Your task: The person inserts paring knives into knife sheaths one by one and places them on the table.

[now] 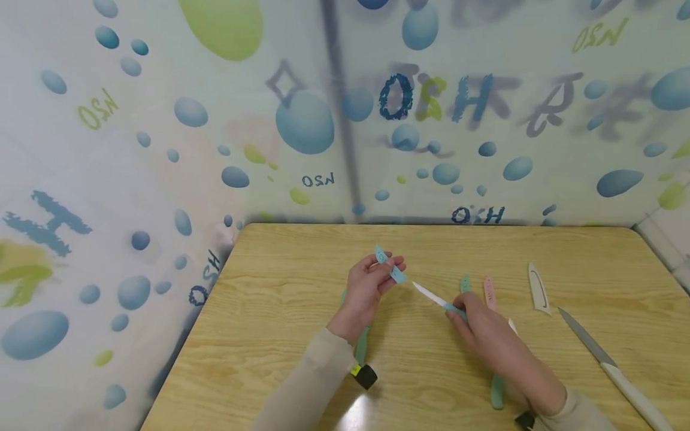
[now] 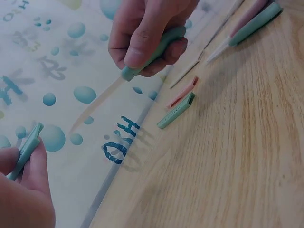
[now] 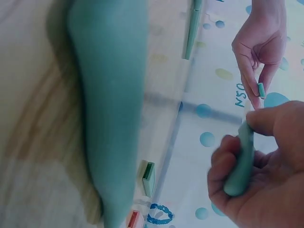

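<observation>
My left hand (image 1: 363, 293) is raised over the middle of the table and pinches a short light-blue blade sheath (image 1: 398, 274) between thumb and fingers. Opposite it, my right hand (image 1: 487, 335) grips a small knife by its blue-green handle (image 2: 164, 42), thumb along the side. The knife's pale blade (image 1: 429, 294) is bare and points toward the sheath, its tip a short gap away. In the right wrist view, the sheath (image 3: 261, 90) appears just beyond the knife, whose blade is mostly hidden by the right thumb.
A green sheath (image 1: 465, 283), pink sheath (image 1: 489, 291) and white sheath (image 1: 538, 289) lie on the wooden table (image 1: 291, 269). A large bare knife (image 1: 628, 383) lies at the right. Green handles show beneath the left wrist (image 1: 362, 347) and right forearm (image 1: 497, 392). A patterned wall (image 1: 302, 197) stands behind.
</observation>
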Demonstrator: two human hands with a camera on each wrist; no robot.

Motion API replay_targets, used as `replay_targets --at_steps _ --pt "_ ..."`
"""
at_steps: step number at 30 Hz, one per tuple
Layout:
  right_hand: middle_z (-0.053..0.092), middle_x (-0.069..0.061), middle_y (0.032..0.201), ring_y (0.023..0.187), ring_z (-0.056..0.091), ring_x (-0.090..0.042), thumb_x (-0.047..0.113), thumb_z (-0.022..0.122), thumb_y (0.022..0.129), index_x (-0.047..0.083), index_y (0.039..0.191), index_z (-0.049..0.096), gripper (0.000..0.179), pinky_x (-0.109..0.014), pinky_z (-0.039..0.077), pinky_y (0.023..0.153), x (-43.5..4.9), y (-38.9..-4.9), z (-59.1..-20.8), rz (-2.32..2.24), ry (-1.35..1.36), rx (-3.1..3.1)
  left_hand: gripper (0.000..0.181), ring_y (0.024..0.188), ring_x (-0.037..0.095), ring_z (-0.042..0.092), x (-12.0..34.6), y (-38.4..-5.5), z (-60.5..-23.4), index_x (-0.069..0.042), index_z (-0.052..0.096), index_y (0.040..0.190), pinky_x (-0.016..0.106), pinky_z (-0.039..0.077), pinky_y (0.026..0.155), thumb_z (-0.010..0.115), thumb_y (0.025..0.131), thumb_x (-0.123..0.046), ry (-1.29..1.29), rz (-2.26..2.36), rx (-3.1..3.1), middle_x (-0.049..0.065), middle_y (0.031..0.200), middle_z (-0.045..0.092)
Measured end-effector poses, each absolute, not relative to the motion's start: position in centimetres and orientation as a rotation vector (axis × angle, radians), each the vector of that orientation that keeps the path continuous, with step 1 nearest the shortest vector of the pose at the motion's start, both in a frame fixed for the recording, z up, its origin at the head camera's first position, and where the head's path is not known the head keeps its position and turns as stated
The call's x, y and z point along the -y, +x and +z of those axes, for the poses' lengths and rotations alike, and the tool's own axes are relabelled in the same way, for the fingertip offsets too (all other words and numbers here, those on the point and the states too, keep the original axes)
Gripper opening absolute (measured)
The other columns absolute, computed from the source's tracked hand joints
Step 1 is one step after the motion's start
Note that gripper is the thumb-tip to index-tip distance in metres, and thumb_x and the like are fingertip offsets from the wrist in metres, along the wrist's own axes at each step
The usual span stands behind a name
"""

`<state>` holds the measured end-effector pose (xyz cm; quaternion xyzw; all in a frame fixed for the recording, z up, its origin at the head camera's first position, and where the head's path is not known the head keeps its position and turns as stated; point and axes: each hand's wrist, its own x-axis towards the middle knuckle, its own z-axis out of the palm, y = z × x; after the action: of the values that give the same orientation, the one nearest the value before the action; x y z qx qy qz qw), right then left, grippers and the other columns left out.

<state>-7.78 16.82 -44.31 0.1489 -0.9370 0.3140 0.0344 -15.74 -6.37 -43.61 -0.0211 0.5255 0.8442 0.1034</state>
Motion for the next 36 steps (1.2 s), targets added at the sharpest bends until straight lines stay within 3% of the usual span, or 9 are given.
replay_targets --at_steps 4,10,17,36 --pt "0.056 0.001 0.081 0.057 0.042 -0.005 0.018 0.059 0.107 -0.004 0.116 0.060 0.024 -0.023 0.040 0.045 -16.8 -7.7 -44.3 0.942 0.428 2.880 0.029 0.111 0.025 0.072 6.5 -15.5 -43.5 0.007 0.057 0.130 0.034 0.058 0.096 0.061 0.104 -0.004 -0.082 2.498 -1.516 0.021 0.124 0.071" --pt "0.047 0.004 0.078 0.060 0.041 -0.007 0.020 0.060 0.107 0.003 0.107 0.064 0.018 -0.023 0.040 0.051 -16.7 -7.6 -44.1 0.911 0.429 2.893 0.026 0.109 0.024 0.073 6.8 -15.1 -43.6 0.004 0.056 0.129 0.035 0.058 0.097 0.060 0.104 -0.004 -0.099 2.525 -1.463 0.018 0.120 0.072" --pt "0.042 0.008 0.069 0.052 0.035 -0.004 0.022 0.060 0.107 0.009 0.106 0.060 0.013 -0.022 0.036 0.045 -16.1 -7.3 -44.3 0.942 0.471 2.900 0.018 0.102 0.019 0.074 6.8 -14.7 -43.6 0.002 0.055 0.123 0.031 0.059 0.094 0.057 0.106 -0.004 -0.176 2.594 -1.342 0.010 0.109 0.073" --pt "0.041 0.011 0.065 0.050 0.033 -0.003 0.026 0.062 0.106 0.013 0.106 0.062 0.013 -0.023 0.033 0.045 -15.3 -7.2 -44.1 0.867 0.450 2.913 0.029 0.108 0.023 0.073 6.1 -13.9 -44.5 0.010 0.047 0.130 0.032 0.057 0.097 0.057 0.106 -0.003 -0.217 2.655 -1.298 0.014 0.112 0.072"
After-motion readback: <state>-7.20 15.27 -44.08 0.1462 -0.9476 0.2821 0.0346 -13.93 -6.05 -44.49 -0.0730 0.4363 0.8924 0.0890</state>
